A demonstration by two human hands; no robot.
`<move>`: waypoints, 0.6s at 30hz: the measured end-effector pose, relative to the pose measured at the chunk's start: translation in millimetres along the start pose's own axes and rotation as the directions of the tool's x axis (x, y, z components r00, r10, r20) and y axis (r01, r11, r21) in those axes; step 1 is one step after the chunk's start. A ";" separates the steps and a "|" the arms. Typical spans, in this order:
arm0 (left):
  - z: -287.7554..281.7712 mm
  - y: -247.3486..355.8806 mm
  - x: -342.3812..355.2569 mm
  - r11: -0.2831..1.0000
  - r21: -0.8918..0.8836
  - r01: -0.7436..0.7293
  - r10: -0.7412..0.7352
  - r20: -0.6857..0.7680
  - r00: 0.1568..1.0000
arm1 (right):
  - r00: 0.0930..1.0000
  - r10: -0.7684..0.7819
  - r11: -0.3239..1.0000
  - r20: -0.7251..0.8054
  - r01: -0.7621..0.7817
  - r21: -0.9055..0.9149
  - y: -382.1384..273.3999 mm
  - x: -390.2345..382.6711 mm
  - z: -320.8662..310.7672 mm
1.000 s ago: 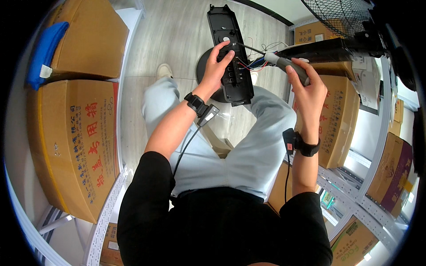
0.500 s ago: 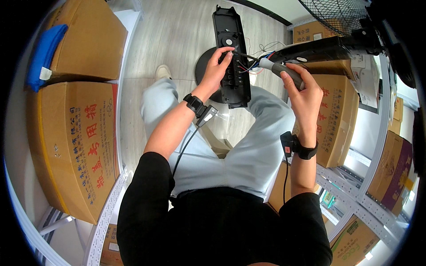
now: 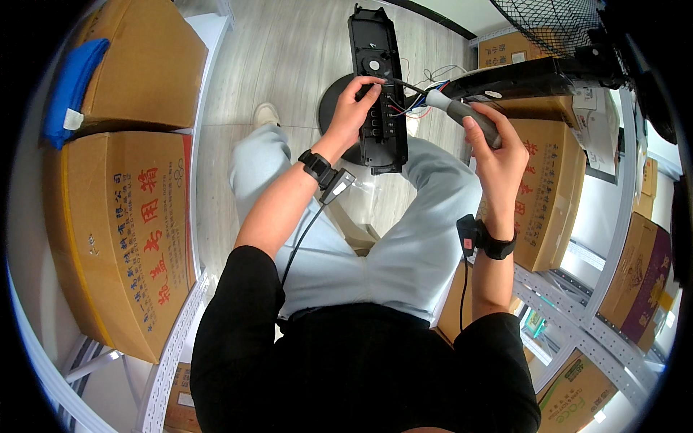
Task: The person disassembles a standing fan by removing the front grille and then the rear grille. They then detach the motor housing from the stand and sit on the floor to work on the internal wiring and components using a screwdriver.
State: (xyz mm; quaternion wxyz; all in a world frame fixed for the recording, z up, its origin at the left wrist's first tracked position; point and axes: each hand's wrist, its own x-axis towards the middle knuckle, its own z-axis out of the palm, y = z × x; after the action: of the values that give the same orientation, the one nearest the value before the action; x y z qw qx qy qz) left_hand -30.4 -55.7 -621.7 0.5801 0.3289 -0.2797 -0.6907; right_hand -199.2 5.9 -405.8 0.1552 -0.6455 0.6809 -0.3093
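Note:
A grey-handled screwdriver (image 3: 469, 121) with a paler collar is held in my right hand (image 3: 500, 151), fingers and thumb wrapped round the handle. Its dark shaft slants left to a long black plastic housing (image 3: 382, 148). At the shaft's end, my left hand (image 3: 351, 115) rests over the housing with thumb and index finger brought together; what lies between them is too small to make out. Thin coloured wires (image 3: 413, 108) run from the housing toward a black fan column (image 3: 516, 78) at the right. The screwdriver's tip is hidden by my left fingers.
A black round base (image 3: 333, 108) sits on the floor behind the housing. A wire fan grille (image 3: 545, 25) is at the upper right. Cardboard boxes (image 3: 123, 231) line the left shelf, with a blue bag (image 3: 76, 94) above. More boxes (image 3: 552, 195) stand at the right.
My right hand and the screwdriver handle have shifted slightly to the right. The fan column has moved slightly right too. My left hand stays nearly in place at the housing.

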 end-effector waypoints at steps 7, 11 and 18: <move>-2.3 1.1 1.2 0.978 -0.194 0.077 -0.091 -0.069 0.993 | 0.997 0.074 0.993 0.018 -0.075 0.088 15.3 -9.8 -1.7; -4.3 -1.1 0.8 0.976 -0.202 0.083 -0.093 -0.040 0.995 | 0.986 0.164 0.972 0.039 -0.169 0.166 25.1 -14.4 6.5; -4.0 -0.8 0.8 0.970 -0.226 0.088 -0.102 -0.052 0.993 | 0.963 0.254 0.921 0.087 -0.269 0.282 40.8 -18.3 13.7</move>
State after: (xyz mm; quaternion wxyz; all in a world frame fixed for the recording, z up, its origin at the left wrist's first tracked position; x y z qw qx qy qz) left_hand -27.9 -56.3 -624.9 0.5883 0.2964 -0.1657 -0.7339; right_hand -220.7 19.7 -445.0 0.3049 -0.5262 0.7040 -0.3668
